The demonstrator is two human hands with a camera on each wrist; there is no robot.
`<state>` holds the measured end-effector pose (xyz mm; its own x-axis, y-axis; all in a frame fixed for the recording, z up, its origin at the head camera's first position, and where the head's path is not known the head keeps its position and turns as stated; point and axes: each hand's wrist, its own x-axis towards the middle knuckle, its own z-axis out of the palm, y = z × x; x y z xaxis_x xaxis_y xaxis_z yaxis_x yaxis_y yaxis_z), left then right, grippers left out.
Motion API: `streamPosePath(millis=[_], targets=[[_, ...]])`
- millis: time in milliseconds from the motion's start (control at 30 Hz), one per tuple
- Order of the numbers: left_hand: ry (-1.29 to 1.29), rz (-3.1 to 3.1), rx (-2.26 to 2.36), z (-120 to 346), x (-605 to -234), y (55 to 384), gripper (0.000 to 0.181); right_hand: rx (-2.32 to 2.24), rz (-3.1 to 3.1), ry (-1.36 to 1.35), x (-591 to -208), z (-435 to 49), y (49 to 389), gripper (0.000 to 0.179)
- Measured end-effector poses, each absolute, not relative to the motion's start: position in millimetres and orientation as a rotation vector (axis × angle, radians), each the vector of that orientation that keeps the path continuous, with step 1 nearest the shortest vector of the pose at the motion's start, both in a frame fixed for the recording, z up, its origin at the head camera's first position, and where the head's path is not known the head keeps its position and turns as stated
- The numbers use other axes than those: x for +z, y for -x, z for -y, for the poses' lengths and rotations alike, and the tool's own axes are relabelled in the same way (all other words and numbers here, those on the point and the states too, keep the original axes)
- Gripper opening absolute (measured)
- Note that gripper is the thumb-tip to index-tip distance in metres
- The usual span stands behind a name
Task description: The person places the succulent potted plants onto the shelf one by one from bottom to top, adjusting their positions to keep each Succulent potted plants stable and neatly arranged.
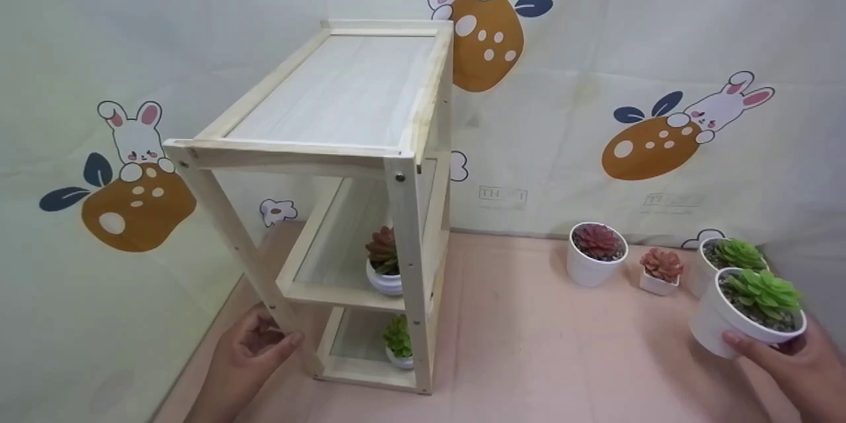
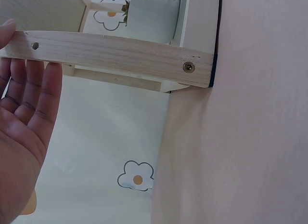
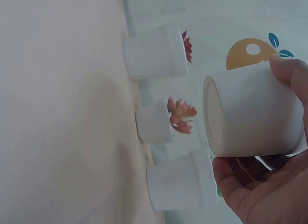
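Observation:
A pale wooden three-tier shelf (image 1: 344, 86) stands on the table. Its front left leg (image 2: 120, 53) is gripped by my left hand (image 1: 248, 357), the thumb on one side and the fingers on the other. My right hand (image 1: 803, 363) holds a white pot (image 3: 255, 111) with a green succulent (image 1: 763, 294), raised off the table at the right. On the shelf's middle tier is a small white pot (image 1: 386, 281) with a reddish succulent. Down on the bottom tier sits another white pot (image 1: 401, 360) with a green succulent, partly hidden by the front right leg.
Along the back right of the pink tabletop (image 1: 529, 344) stand a white pot (image 1: 595, 268) with a dark red succulent, a small square pot (image 1: 659, 284) with a pinkish one, and a white pot (image 1: 702, 271) with a green one. Behind hangs a rabbit-print cloth (image 1: 562, 33).

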<state>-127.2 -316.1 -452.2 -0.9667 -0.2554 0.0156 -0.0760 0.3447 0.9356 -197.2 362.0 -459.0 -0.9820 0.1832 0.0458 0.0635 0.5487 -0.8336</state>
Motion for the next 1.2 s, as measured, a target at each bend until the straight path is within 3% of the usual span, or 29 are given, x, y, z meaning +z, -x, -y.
streamPosePath(millis=[367,633,1200], targets=[[-0.315,2.457,-1.683,317.0,-450.9,127.3,0.044,1.526,2.772,0.401,-438.0,-335.3,208.6,0.116],[-0.287,2.439,-1.687,317.4,-454.6,127.9,0.045,1.498,2.718,0.233,-434.3,-320.6,208.8,0.104],[-0.295,2.438,-1.699,317.4,-454.5,127.0,0.046,1.678,2.545,-0.045,-416.9,-282.0,221.5,0.101]])
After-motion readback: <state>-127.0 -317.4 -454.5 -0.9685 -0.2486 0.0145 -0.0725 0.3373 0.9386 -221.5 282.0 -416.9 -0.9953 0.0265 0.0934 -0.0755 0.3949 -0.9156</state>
